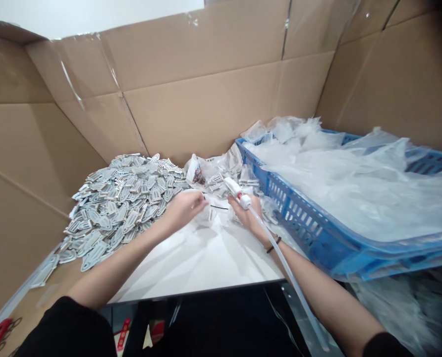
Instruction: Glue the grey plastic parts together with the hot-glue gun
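My right hand [246, 213] is closed around a white hand-held tool [234, 187] with a red detail and a round white end. A long translucent tube [280, 253] runs from that end down along my forearm. My left hand [186, 208] is closed in a pinch to the left of it; what its fingertips hold, if anything, is too small to make out. Between the hands there is a thin black strip [219, 207] above clear plastic. Beside my left hand lies a large heap of grey metal loop-shaped pieces [124, 193] with slots.
A blue plastic crate [299, 210], filled with clear plastic bags [347, 183], stands on the right. Crumpled printed plastic [221, 163] lies behind my hands. Cardboard walls [206, 104] enclose the white work surface [206, 267]. Red-handled scissors [0, 334] lie at lower left.
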A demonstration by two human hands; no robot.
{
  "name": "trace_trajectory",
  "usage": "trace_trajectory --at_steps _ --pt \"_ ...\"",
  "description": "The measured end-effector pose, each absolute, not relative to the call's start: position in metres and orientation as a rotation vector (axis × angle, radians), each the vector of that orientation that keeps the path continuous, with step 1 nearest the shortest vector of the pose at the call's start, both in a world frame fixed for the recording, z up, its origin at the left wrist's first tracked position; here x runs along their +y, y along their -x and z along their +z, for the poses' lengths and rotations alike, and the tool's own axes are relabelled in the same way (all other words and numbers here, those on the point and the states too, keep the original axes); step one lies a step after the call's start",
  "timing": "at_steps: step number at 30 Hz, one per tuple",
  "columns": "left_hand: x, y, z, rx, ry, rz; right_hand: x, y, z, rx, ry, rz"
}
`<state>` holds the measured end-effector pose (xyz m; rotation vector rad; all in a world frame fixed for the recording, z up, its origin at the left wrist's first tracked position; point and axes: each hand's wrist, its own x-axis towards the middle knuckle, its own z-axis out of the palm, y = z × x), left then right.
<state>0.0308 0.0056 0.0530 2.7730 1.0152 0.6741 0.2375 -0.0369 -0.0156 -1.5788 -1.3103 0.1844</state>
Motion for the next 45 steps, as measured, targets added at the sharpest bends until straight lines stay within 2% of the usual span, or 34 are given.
trace_trajectory --at_steps 4,6,11,16,19,26,30,37,41,45 --pt "-0.035 -0.019 0.046 0.659 -2.49 0.059 -0.039 -0.237 -0.013 -1.316 1.584 0.194" --pt "-0.042 -0.012 0.046 0.66 -2.344 -0.031 -0.04 -0.237 -0.012 -1.317 1.593 0.199" --pt "-0.011 0.001 0.036 0.936 -2.668 0.347 -0.041 -0.236 -0.01 -1.328 1.628 0.218" --pt "0.012 0.005 0.013 0.833 -2.529 0.053 -0.04 -0.236 -0.012 -1.328 1.658 0.235" --pt "0.008 0.004 0.009 0.843 -2.334 0.034 -0.039 -0.237 -0.013 -1.331 1.662 0.239" --pt "-0.003 0.004 0.007 0.951 -2.494 0.555 -0.039 -0.237 -0.012 -1.337 1.658 0.24" --pt "-0.01 0.005 0.008 0.888 -2.512 0.512 -0.038 -0.236 -0.015 -1.343 1.661 0.234" --pt "-0.008 0.005 0.01 0.921 -2.105 0.428 -0.036 -0.236 -0.018 -1.384 1.667 0.196" --pt "0.0 0.007 0.024 0.976 -2.018 0.693 -0.037 -0.235 -0.017 -1.399 1.678 0.182" --pt "0.003 0.009 0.045 1.065 -2.36 0.795 -0.037 -0.234 -0.015 -1.413 1.698 0.187"
